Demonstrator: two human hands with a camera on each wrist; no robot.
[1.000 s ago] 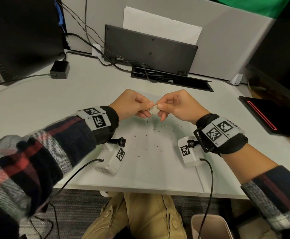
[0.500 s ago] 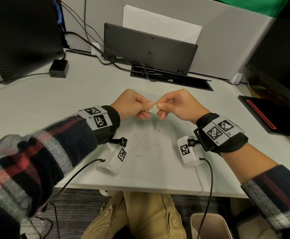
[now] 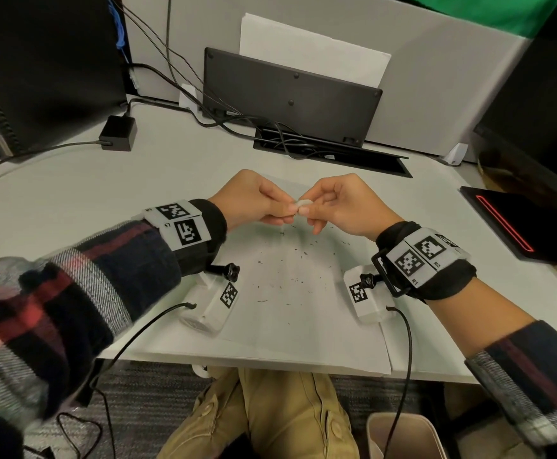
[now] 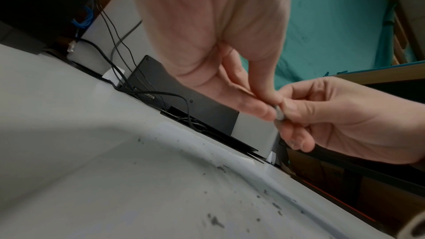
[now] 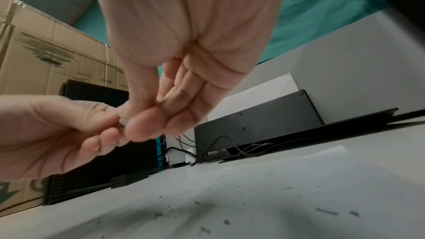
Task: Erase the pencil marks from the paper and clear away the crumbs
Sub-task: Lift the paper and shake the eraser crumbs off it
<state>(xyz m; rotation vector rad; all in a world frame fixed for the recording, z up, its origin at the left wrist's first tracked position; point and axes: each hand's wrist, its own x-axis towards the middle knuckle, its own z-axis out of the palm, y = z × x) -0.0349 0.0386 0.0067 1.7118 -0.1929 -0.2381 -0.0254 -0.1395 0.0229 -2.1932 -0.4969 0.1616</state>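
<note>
Together, the left hand [image 3: 254,202] and right hand [image 3: 343,207] are pinching the eraser [image 3: 303,204] above the paper [image 3: 287,326]; crumbs [image 3: 290,270] are lying directly below, equally near both.

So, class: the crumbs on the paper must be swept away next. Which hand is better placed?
Left, probably. The right hand seems to grip the eraser more fully; the left hand pinches its end, so it could let go and sweep the crumbs off the paper.
</note>
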